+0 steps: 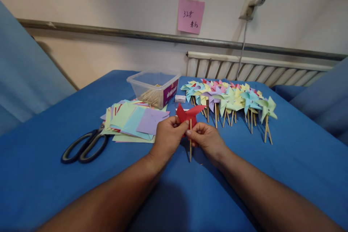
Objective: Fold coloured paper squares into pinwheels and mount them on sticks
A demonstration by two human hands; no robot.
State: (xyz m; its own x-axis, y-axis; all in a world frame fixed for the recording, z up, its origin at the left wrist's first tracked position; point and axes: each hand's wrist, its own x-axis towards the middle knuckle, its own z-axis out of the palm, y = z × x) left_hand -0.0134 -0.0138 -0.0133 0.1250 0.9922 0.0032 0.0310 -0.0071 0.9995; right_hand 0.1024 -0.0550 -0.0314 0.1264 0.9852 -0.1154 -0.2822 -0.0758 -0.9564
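Observation:
A red paper pinwheel (190, 111) is held upright between my two hands, above the blue cloth. Its thin wooden stick (190, 148) stands in front of the red paper and points down toward the table. My left hand (171, 130) is closed, with thumb and fingers pinching the red paper on the left side. From the right, my right hand (208, 137) pinches the stick between thumb and fingers, close against the paper. The fingertips hide part of the lower paper and the place where stick and paper meet.
Finished pinwheels (233, 99) lie in rows at the back right. Left of my hands are a stack of coloured paper (133, 119) and black-handled scissors (87, 146). Behind stand a clear plastic tub (174, 76) with wooden sticks and a small white box (180, 99).

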